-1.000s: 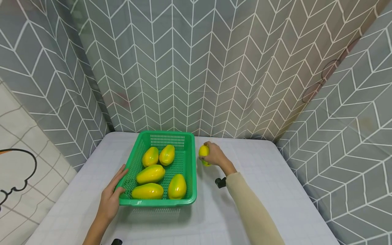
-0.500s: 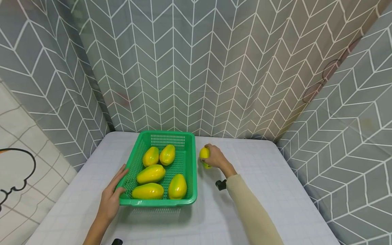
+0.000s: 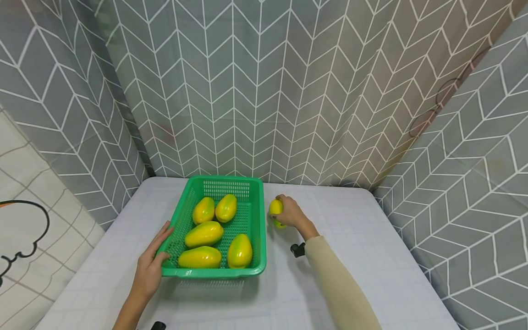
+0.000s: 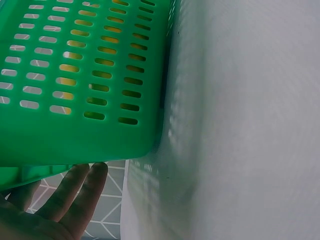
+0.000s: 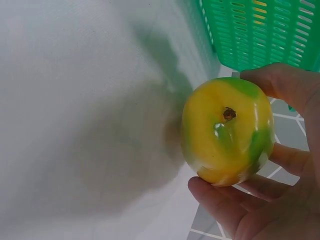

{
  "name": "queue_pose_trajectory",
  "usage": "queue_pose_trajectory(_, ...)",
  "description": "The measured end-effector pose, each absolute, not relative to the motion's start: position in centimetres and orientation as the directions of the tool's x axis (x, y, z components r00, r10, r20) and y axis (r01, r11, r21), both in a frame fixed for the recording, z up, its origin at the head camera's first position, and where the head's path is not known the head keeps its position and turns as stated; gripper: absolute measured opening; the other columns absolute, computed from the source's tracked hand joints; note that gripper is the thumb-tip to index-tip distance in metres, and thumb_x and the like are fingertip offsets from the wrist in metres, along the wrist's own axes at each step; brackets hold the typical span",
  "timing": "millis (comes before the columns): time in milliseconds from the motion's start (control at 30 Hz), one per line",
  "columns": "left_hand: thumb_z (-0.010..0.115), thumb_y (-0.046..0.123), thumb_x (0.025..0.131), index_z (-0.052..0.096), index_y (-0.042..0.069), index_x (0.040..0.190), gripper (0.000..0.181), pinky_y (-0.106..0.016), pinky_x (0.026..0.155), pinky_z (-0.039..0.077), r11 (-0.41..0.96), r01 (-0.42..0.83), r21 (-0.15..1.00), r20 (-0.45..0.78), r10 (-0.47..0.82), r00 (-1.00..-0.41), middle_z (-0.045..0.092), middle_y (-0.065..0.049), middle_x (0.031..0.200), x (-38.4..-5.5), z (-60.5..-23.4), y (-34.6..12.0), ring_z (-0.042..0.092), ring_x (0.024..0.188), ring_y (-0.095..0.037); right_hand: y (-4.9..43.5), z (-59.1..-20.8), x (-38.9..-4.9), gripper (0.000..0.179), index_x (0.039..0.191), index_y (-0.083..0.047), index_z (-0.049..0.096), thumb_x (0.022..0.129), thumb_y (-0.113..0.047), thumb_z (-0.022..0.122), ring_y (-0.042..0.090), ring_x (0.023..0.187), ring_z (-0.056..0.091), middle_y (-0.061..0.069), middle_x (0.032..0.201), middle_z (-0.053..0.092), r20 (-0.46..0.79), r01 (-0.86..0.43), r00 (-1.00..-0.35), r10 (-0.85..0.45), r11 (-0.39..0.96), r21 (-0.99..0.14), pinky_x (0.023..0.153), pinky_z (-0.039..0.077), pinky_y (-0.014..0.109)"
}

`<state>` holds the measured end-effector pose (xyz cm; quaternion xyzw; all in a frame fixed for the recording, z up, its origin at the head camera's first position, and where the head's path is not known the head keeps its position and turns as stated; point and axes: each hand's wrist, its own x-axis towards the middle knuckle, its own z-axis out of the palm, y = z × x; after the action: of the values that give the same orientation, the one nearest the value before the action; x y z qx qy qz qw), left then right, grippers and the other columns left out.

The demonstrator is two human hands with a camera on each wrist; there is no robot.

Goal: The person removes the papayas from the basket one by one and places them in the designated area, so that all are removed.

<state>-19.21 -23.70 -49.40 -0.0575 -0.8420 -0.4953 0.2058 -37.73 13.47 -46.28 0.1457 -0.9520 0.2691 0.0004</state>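
Muted light; diffuse shadow on near side of green rectangular perforated plastic basket; white glints on oval yellow fruits inside.

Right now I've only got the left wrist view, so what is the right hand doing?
Observer: The right wrist view shows the right hand gripping a yellow and green fruit.
Operator: Is that over the basket or outside it?
Observer: Outside; the head view shows it just beyond the basket's right-hand side.
Operator: I only glimpse yellow through the slots. How many are inside?
Observer: Five fruits show in the basket from the head view.
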Motion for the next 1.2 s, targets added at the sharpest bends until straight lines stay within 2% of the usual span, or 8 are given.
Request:
queue_pose_trajectory(367,0.042,-0.004,0.095,0.046,0.017,0.147,0.056,0.006,0.103,0.017,0.514,0.294,0.806,0.403,-0.113,-0.908,0.036,-0.003,0.159,-19.06,-49.37,-23.85,0.021,0.143,0.014,13.44,-46.57,-37.57,0.064,0.137,-0.003,0.048,0.08,-0.02,0.071,0.025,0.098,0.056,0.014,0.118,0.061,0.069,-0.278,-0.956,-0.286,0.805,-0.524,0.088,0.052,0.042)
queue_pose_trajectory(600,0.041,-0.002,0.096,0.045,0.019,0.147,0.055,0.006,0.103,0.016,0.519,0.274,0.81,0.385,-0.118,-0.915,0.035,-0.001,0.159,-19.21,-49.45,-23.81,0.021,0.146,0.007,13.59,-46.4,-37.58,0.065,0.138,-0.002,0.046,0.081,-0.02,0.071,0.025,0.099,0.056,0.014,0.119,0.06,0.06,-0.279,-0.955,-0.291,0.811,-0.514,0.088,0.052,0.041)
queue_pose_trajectory(767,0.041,-0.002,0.096,0.045,0.019,0.147,0.056,0.006,0.103,0.016,0.526,0.283,0.802,0.397,-0.115,-0.91,0.036,-0.001,0.159,-19.34,-49.58,-23.9,0.021,0.145,0.01,13.65,-46.54,-37.61,0.065,0.139,-0.003,0.046,0.081,-0.02,0.072,0.025,0.1,0.056,0.015,0.12,0.06,0.051,-0.272,-0.956,-0.288,0.811,-0.519,0.09,0.052,0.041)
queue_pose_trajectory(1033,0.04,-0.001,0.096,0.044,0.02,0.148,0.056,0.007,0.102,0.016,0.522,0.262,0.812,0.374,-0.121,-0.919,0.035,0.0,0.159,-19.19,-49.39,-23.87,0.02,0.144,0.013,13.72,-46.43,-37.31,0.072,0.144,-0.004,0.04,0.083,-0.024,0.072,0.029,0.116,0.056,0.017,0.135,0.055,0.023,-0.235,-0.965,-0.262,0.821,-0.52,0.1,0.05,0.046)
queue_pose_trajectory(1200,0.041,-0.001,0.096,0.044,0.02,0.148,0.056,0.007,0.102,0.016,0.516,0.26,0.816,0.37,-0.121,-0.921,0.035,0.0,0.16,-19.19,-49.28,-23.7,0.02,0.142,0.015,13.97,-46.1,-37.29,0.071,0.145,-0.006,0.04,0.084,-0.026,0.072,0.029,0.121,0.055,0.018,0.141,0.052,0.017,-0.226,-0.967,-0.253,0.83,-0.511,0.103,0.048,0.047)
